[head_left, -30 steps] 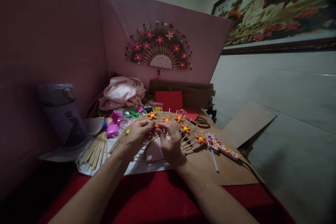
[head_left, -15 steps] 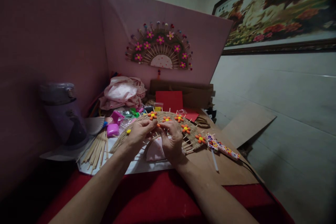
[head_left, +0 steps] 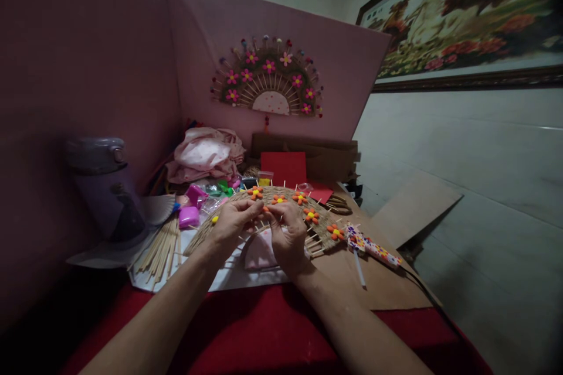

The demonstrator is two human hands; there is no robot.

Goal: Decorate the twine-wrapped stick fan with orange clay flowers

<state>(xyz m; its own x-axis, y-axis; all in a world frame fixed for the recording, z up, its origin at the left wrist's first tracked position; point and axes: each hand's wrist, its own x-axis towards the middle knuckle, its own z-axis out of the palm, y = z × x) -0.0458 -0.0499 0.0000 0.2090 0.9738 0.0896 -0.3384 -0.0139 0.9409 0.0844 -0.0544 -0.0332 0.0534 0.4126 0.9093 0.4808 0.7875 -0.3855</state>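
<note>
My left hand (head_left: 234, 224) and my right hand (head_left: 288, 235) meet above the twine-covered fan (head_left: 324, 235), fingertips pinched together. A small orange piece of clay (head_left: 265, 209) shows between them; the fingers cover most of it. Several orange clay flowers (head_left: 311, 215) with yellow centres sit along the fan's band. At its left part is a lone yellow clay dot (head_left: 215, 220). Thin sticks radiate from a half-round base (head_left: 258, 252) covered in pale pink cloth, partly hidden by my right hand.
Wooden sticks (head_left: 159, 249) and a purple bottle (head_left: 109, 193) stand left. A flower-patterned glue gun (head_left: 373, 251) lies right on cardboard (head_left: 391, 290), its cord trailing off. Pink clay packs (head_left: 189, 217), crumpled cloth (head_left: 206, 152) and red card (head_left: 284, 167) are behind. A finished fan (head_left: 269, 79) hangs on the pink panel.
Almost nothing differs. Both hands stay pinched at the same spot over the fan, and the view has shifted only very slightly.
</note>
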